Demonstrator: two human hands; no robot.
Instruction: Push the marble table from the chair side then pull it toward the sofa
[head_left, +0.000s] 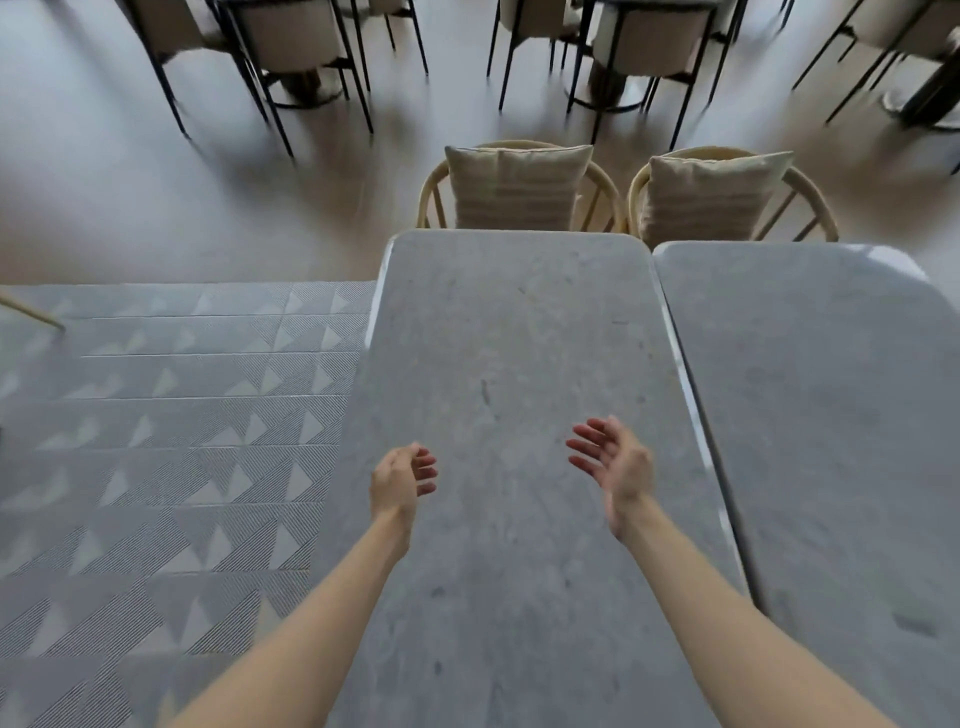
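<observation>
Grey mottled marble table (498, 322), rounded corners; both hands empty.

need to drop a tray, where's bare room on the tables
The left table is bare from the chairs' edge down to the left hand and right hand. The right table is bare too. Only a narrow gap parts the tables.

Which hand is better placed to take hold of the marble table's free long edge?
Left. The left hand hovers beside the marble table's free edge by the rug; the right hand faces the side blocked by the second table.
</observation>
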